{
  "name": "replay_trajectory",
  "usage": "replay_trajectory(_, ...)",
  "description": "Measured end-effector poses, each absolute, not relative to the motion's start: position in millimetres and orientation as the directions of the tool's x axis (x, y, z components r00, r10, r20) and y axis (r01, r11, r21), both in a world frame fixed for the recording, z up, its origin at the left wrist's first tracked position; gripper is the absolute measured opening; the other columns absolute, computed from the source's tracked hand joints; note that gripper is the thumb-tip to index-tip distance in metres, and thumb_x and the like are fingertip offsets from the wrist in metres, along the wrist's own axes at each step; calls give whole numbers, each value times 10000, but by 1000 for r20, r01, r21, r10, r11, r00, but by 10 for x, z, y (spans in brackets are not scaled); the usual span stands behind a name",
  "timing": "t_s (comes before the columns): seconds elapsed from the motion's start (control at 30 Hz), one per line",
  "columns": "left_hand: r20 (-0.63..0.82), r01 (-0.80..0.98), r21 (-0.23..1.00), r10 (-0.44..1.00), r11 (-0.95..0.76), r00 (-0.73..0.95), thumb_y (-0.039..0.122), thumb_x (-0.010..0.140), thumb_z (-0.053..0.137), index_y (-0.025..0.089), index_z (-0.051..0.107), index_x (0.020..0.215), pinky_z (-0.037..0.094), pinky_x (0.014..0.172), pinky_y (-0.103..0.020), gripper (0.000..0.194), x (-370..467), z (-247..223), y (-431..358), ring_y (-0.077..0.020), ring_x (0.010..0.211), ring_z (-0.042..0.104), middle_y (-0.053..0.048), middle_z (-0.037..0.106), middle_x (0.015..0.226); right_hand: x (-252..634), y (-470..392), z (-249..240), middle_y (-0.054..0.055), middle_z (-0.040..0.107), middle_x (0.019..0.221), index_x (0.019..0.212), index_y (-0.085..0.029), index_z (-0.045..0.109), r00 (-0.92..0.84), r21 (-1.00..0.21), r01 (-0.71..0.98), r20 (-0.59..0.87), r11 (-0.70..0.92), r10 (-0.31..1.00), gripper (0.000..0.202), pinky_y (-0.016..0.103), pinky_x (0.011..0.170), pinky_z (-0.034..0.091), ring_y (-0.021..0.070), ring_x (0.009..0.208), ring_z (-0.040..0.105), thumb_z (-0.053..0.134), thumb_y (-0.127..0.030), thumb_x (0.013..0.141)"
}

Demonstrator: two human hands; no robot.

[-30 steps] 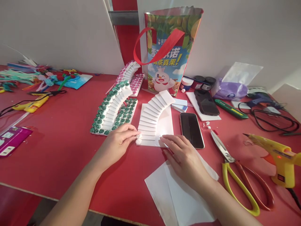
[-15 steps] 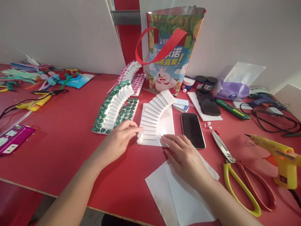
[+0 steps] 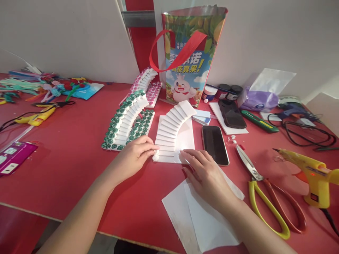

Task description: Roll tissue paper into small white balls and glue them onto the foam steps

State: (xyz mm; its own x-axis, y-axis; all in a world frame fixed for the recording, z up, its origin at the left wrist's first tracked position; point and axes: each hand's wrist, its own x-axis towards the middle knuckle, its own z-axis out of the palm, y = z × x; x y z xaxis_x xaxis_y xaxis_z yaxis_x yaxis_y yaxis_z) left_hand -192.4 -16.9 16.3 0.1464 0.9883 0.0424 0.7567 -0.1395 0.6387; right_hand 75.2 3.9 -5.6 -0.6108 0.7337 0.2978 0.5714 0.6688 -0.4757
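A white curved piece with step-like slats stands on a white board in front of me. Small white rosettes sit at its lower left end. My left hand has thumb and forefinger closed around the upper rosette, which they partly cover. My right hand rests at the board's lower right, fingers apart, fingertips on the board and nothing visible in them. Just left of the board is a similar curved piece edged with green rosettes; a pink-edged one stands behind it.
Right of the board lie a phone, scissors and a yellow glue gun. White sheets lie under my right forearm. A printed bag stands behind. Another glue gun and a purple phone are at left.
My left fingertips have moved slightly down from the slats to the upper rosette and closed on it. The view has shifted a little; my right hand stays on the board.
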Motion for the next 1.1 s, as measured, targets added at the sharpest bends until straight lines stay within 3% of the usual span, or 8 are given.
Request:
replay_trajectory(0.27, 55, 752, 643, 987, -148, 148, 330, 1030, 476, 259, 761, 1114, 560, 783, -295, 305, -1942, 168, -170, -171, 892, 667, -49, 665, 1028, 751, 37, -35, 130, 673, 1293, 1332, -205, 593, -612, -473, 578, 287, 665, 737, 378, 494, 893, 581, 283, 1081, 617, 513, -111, 975)
replay_trajectory(0.4, 120, 750, 644, 988, -152, 97, 237, 1028, 435, 217, 721, 1195, 569, 771, -277, 332, -1982, 215, -217, -147, 830, 670, -61, 687, 1064, 750, 32, -35, 127, 676, 1292, 1327, -210, 599, -607, -479, 579, 287, 660, 741, 373, 489, 892, 582, 283, 1084, 624, 512, -116, 976)
replay_trajectory(0.63, 371, 828, 437, 909, -351, 189, 89, 1012, 430, 149, 713, 1183, 546, 810, -263, 336, -1889, 232, -399, -174, 1008, 656, -110, 666, 1102, 755, 34, -61, 135, 671, 1292, 1340, -188, 593, -609, -477, 573, 296, 667, 735, 373, 499, 910, 578, 281, 1096, 609, 505, -119, 984)
replay_trajectory(0.93, 390, 838, 334, 873, -432, 294, 61, 1029, 357, 152, 721, 1148, 553, 823, -309, 394, -1774, 116, -443, -183, 939, 632, -99, 643, 980, 753, 31, -55, 145, 679, 1281, 1339, -182, 596, -607, -468, 569, 316, 676, 729, 373, 507, 890, 589, 286, 1085, 612, 506, -124, 982)
replay_trajectory(1.1, 388, 836, 365, 884, -409, 263, 86, 1036, 348, 179, 724, 1155, 552, 813, -288, 406, -1786, 97, -458, -176, 957, 660, -98, 671, 1008, 752, 28, -59, 148, 678, 1285, 1344, -177, 602, -606, -467, 568, 319, 677, 729, 390, 517, 913, 585, 294, 1105, 613, 511, -116, 969)
